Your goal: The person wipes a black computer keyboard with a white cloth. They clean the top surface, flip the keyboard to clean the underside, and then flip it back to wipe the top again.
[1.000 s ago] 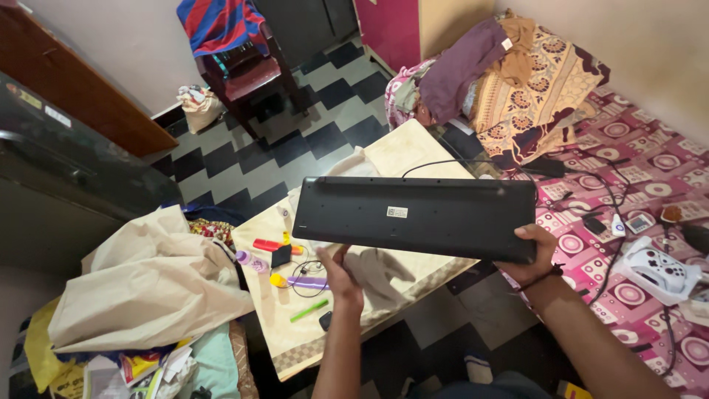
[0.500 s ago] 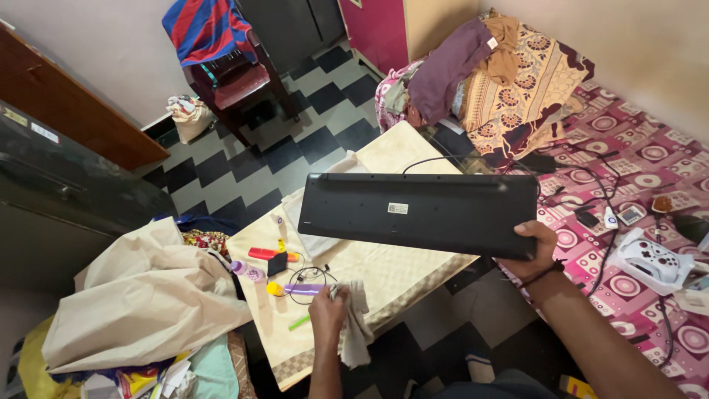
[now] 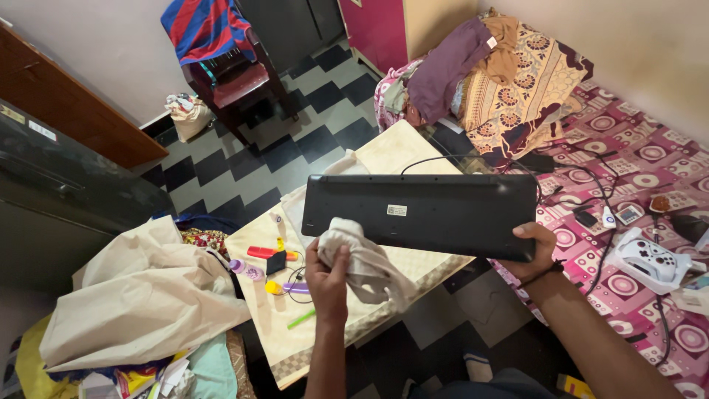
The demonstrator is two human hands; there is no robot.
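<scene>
Head view: the left hand (image 3: 326, 275), which half a second ago was low over the small table (image 3: 402, 151) gripping the grey cloth (image 3: 360, 260), has risen and now presses that bunched cloth against the lower left edge of the upturned black keyboard (image 3: 421, 213). The right hand (image 3: 535, 253) still clamps the keyboard's right end, thumb on its underside, holding it level above the table as before.

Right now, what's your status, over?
Left hand grips cloth, pressed to keyboard underside. Right hand holds keyboard's right end, above table. Nothing in the way.
</scene>
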